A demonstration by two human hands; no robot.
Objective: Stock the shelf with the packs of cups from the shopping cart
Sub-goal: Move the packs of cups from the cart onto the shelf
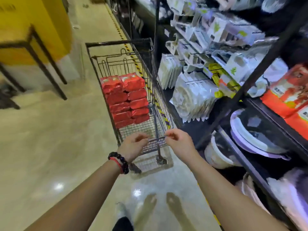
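Packs of cups (126, 99): lying in red wrappers, stacked in two columns inside the cart, toward its far end; print on the top wrappers too blurred for reading.
Shopping cart (155, 117): dark wire basket standing on the pale glossy floor (50, 139), just beside the shelf, near end of the basket showing bare mesh.
Cart handle (155, 139): running between the two hands at the near end.
Left hand (133, 145): reaching forward at the handle, fingers curled loosely; blurred, so cannot tell whether gripping the bar or only touching it.
Bracelets (119, 162): dark beads and a red band circling the left wrist.
Right hand (178, 140): reaching to the other end of the handle, fingertips curled in at the bar; grasp likewise impossible to tell.
Shelf (250, 80): black metal frame on the right, carrying white packaged goods, some with green leaf marks, plus orange-red packs with unreadable lettering at the far right.
Lower shelf: holding round purple-rimmed basins (256, 139).
Table (33, 47): dark-legged, standing against a yellow wall on the left, well apart from the cart.
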